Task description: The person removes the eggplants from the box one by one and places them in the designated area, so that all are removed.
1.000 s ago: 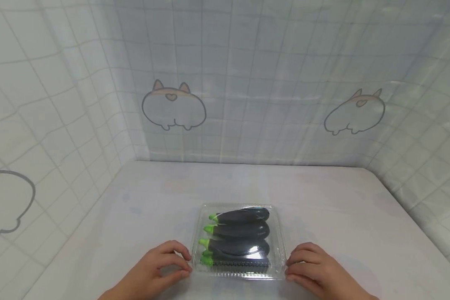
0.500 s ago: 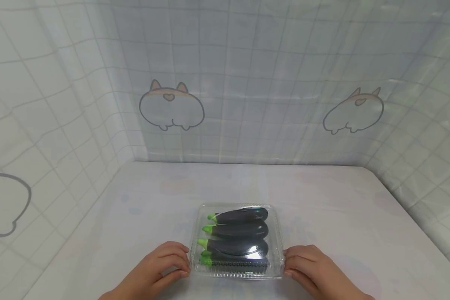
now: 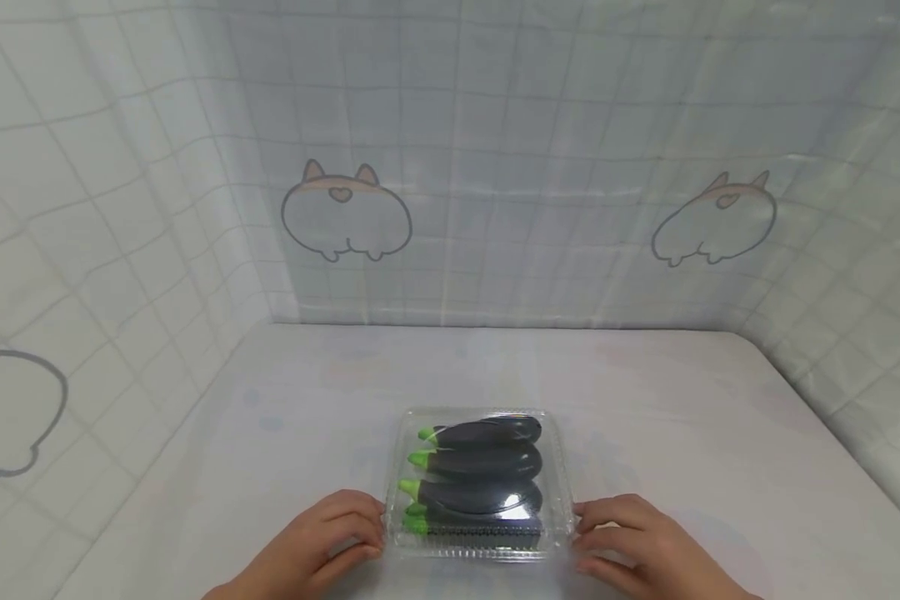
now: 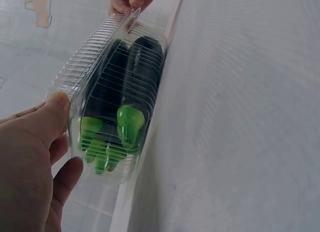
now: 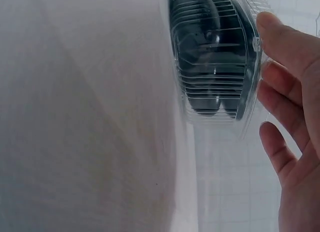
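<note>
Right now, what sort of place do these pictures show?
Probably an indoor work booth: white grid-patterned sheeting printed with cartoon animals screens three sides of a pale flat tabletop, with a clear square plastic box in the foreground.

This was a small screened-off work space, though whether in a home, a shop or a lab could not be told. A pale worktop [image 3: 645,400] with rounded far corners had grid-patterned sheeting on 3 sides: a far sheet [image 3: 525,208], a left sheet [image 3: 142,192] and a right sheet [image 3: 870,275], with 2 cartoon animals [image 3: 347,218] printed above the far edge.
</note>
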Tool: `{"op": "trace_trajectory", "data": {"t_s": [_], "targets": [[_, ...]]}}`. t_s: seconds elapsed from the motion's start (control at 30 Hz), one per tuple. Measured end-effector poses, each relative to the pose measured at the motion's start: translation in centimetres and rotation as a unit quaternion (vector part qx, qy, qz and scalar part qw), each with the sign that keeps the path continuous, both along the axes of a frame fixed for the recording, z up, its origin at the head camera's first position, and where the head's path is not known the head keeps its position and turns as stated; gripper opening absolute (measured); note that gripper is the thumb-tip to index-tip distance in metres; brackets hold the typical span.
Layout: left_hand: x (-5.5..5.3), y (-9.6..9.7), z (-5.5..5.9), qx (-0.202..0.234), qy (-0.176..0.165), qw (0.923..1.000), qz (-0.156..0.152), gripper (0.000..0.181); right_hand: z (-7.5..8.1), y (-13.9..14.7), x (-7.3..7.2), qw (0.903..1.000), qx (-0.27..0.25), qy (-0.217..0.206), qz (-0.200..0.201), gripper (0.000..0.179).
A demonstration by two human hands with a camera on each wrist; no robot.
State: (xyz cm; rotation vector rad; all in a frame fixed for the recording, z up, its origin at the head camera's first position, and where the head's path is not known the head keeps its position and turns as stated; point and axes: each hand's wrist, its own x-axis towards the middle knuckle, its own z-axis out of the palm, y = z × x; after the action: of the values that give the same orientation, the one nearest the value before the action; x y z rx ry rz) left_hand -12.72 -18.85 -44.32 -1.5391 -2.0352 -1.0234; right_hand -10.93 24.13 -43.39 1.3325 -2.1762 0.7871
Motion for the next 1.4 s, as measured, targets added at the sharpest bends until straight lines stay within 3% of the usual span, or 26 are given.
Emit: {"op": "trace_trajectory", "data": {"t_s": [0.37,0.6,0.77,0.9,1.07,1.23,1.4], "targets": [[0.1,0.0,0.5,-0.029,0.051,0.9979,0.026,0.004,0.2,-0.2,0.4,0.9994,-0.013,0.008,0.030,0.012],[0.2,-0.2,0.7,-0.042,0.041,0.9971,0.048,0.003,0.3,-0.9,0.5,0.9984,-0.026,0.031,0.039,0.011],[0.1,-0.5,0.4,-0.030,0.024,0.9990,0.022,0.005,0.4,-0.9,0.6,0.9987,-0.018,0.028,0.038,0.019],[-0.1,-0.7,0.6,-0.016,0.047,0.9987,-0.009,0.004,0.7,-0.9,0.6,0.9991,0.001,0.035,0.025,0.020],[-0.1,-0.5,1.5,-0.005,0.069,0.9975,-0.011,0.004,1.8,-1.0,0.7,0.9987,-0.002,0.045,0.022,0.014],[-0.5,-0.3,2.9,0.000,0.064,0.9975,0.032,0.009,3.9,-1.5,0.2,0.9949,-0.034,0.089,0.034,0.012],[-1.9,0.0,4.8,0.019,0.058,0.9941,0.089,0.017,6.3,-2.1,-1.1,0.9918,-0.047,0.118,0.016,0.016]]}}
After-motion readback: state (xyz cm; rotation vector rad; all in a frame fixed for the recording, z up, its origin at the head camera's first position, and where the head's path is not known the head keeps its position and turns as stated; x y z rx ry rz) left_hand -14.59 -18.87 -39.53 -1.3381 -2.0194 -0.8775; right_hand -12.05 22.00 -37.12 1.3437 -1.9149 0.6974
